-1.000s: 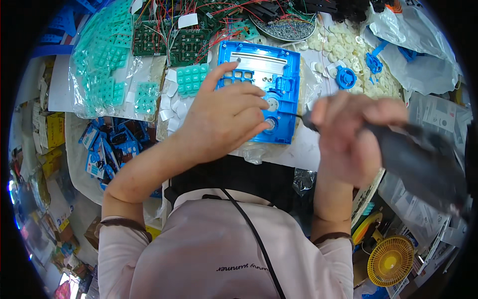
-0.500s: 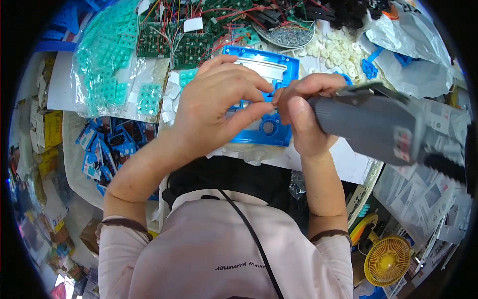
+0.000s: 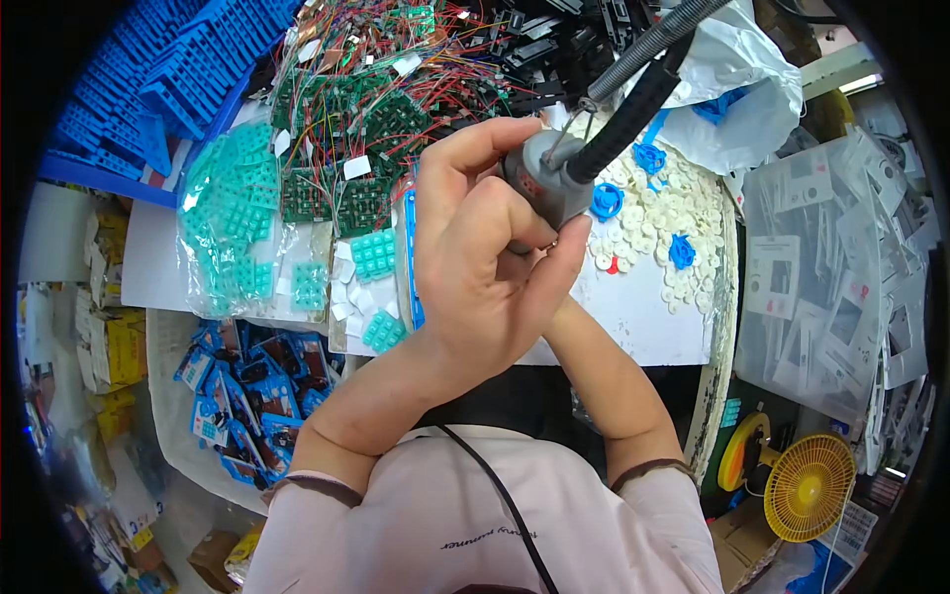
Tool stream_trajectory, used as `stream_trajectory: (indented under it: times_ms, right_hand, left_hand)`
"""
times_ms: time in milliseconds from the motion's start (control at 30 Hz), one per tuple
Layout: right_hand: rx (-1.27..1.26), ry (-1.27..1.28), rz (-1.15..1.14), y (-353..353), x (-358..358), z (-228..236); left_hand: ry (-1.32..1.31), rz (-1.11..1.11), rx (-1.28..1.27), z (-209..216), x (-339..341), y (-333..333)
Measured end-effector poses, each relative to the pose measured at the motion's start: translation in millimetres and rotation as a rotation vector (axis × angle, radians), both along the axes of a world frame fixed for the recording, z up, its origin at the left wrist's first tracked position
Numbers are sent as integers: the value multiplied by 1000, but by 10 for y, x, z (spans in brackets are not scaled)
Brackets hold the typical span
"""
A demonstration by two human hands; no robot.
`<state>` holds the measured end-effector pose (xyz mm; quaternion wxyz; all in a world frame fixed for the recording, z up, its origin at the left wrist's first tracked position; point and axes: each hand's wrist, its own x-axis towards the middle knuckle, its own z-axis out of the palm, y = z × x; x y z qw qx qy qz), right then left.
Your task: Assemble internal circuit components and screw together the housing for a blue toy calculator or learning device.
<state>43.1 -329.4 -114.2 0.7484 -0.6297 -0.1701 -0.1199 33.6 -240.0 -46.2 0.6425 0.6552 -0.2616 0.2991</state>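
Note:
A grey electric screwdriver point(image 3: 542, 180) stands steeply over the work, its cable end toward me. My left hand point(image 3: 480, 247) is closed in front of it, thumb and curled fingers meeting in a pinch beside the tool. What that pinch holds, if anything, is too small to name. Behind it my right hand is hidden; its forearm point(image 3: 609, 391) leads to the tool it gripped in the earlier frame. Only the left strip of a blue plastic casing point(image 3: 415, 297) shows beyond my left hand. The screwdriver's tip is out of sight.
A coiled spring point(image 3: 648, 49) and a black cable point(image 3: 628, 119) rise from the tool. Circuit boards point(image 3: 364, 206) with wires, teal keypads point(image 3: 374, 255) and white round parts point(image 3: 698, 223) lie around. Left are a bin of blue units point(image 3: 252, 396) and stacked blue casings point(image 3: 198, 74).
The screwdriver has swung from leaning right to standing steeply over the casing. My left hand has come across in front of it, hiding my right hand. The whole view has shifted.

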Motion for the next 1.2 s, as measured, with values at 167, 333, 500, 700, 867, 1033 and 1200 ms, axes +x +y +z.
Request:
stream_trajectory:
  times_ms: [167, 333, 500, 700, 867, 1033, 1200]
  right_hand:
    - [63, 47, -27, -10, -103, -77]
    - [172, 98, -86, -10, -117, -120]
    - [-10, 79, -113, -100, -119, -221]
    - [52, 76, -101, -192, -108, 210]
    - [36, -101, -8, -415, 13, 390]
    - [178, -54, 3, -373, 0, 300]
    - [204, 8, -23, -286, -21, 173]
  left_hand:
    - [-101, 28, 130, 18, -46, -12]
    - [-82, -68, 229, 85, -16, 101]
    - [-12, -211, 136, 16, 175, 512]
    - [227, -139, 319, -550, 150, 885]
    - [116, -321, 729, -921, -64, 893]
    - [119, -287, 765, -1021, -48, 975]
    - [58, -252, 724, -1018, -23, 877]
